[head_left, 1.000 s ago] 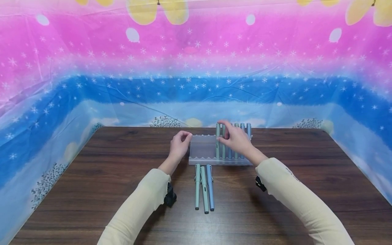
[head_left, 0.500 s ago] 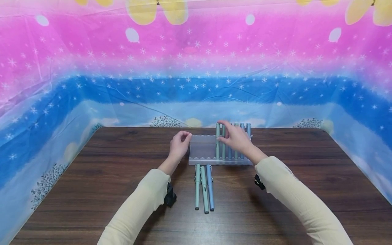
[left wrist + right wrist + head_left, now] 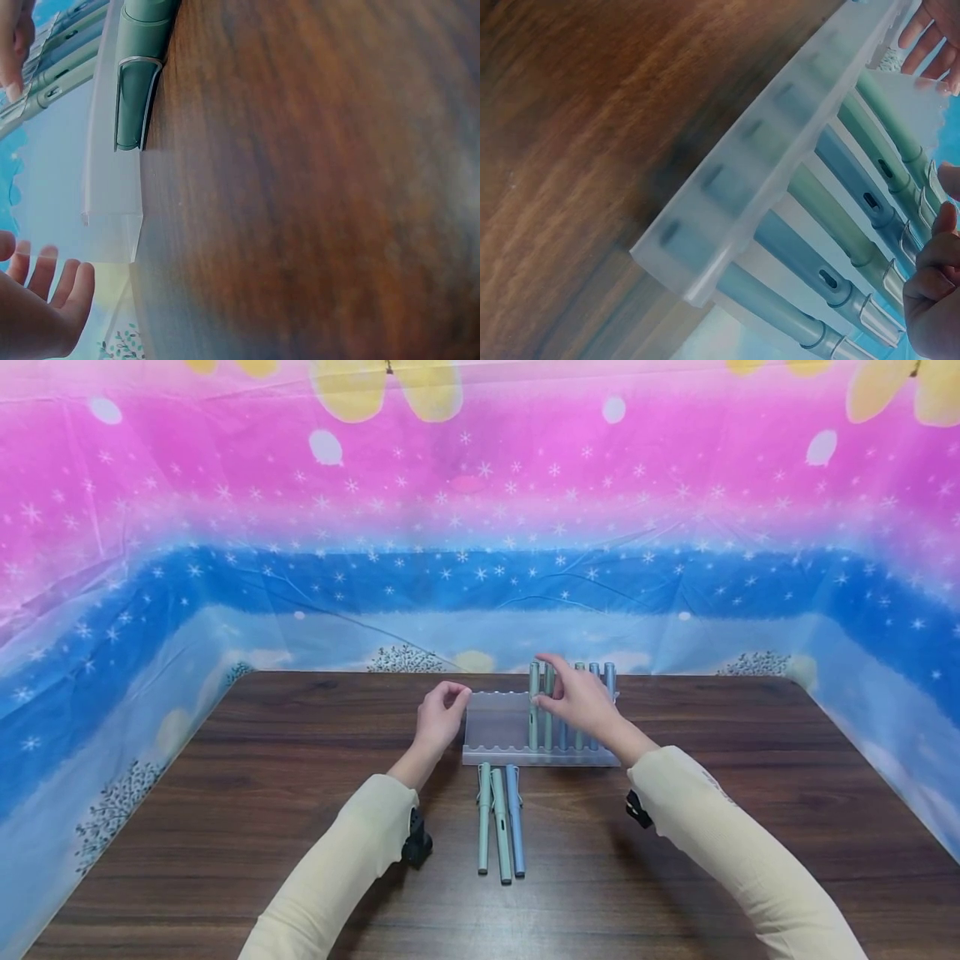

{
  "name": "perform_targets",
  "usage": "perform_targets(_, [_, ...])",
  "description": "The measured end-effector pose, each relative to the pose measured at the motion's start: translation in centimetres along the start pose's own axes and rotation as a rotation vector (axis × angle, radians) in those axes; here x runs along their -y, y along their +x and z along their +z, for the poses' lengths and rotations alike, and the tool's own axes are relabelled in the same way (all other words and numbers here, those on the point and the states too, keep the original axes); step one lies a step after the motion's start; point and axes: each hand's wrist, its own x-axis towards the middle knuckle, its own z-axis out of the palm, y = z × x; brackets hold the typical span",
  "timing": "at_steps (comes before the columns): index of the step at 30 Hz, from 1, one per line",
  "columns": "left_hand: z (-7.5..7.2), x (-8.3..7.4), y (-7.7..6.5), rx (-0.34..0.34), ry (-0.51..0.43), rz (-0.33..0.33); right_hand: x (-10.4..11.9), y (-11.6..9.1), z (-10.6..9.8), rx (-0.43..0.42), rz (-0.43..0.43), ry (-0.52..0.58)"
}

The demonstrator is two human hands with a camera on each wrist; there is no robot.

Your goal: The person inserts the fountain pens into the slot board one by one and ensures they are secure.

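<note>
The left hand (image 3: 438, 714) pinches the rack (image 3: 497, 718) at its upper left corner, fingers nearly closed. The right hand (image 3: 588, 700) has thumb and forefinger curved apart at the leftmost pen (image 3: 534, 727) of six standing in the rack; whether they grip it, I cannot tell. Three loose pens (image 3: 503, 835) lie on the worktop (image 3: 300, 777) in front.

- Worktop (image 3: 300, 735): glossy dark brown wood grain, rounded far corners.
- Cloth backdrop (image 3: 420, 589): creased, around the back and sides, pink above blue.
- Printed on it: white snowflakes (image 3: 481, 574), yellow shapes (image 3: 347, 389) up top, bushes (image 3: 407, 660) low down.
</note>
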Motion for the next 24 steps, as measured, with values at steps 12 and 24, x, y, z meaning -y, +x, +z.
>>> perform_targets(12, [0.0,-0.1,0.0,0.005,0.001,0.003,0.0,-2.1,0.8,-0.032,-0.11,0.068])
perform_targets(24, [0.0,-0.1,0.0,0.002,0.007,0.017,0.2,-4.3,1.9,0.113,-0.076,0.215])
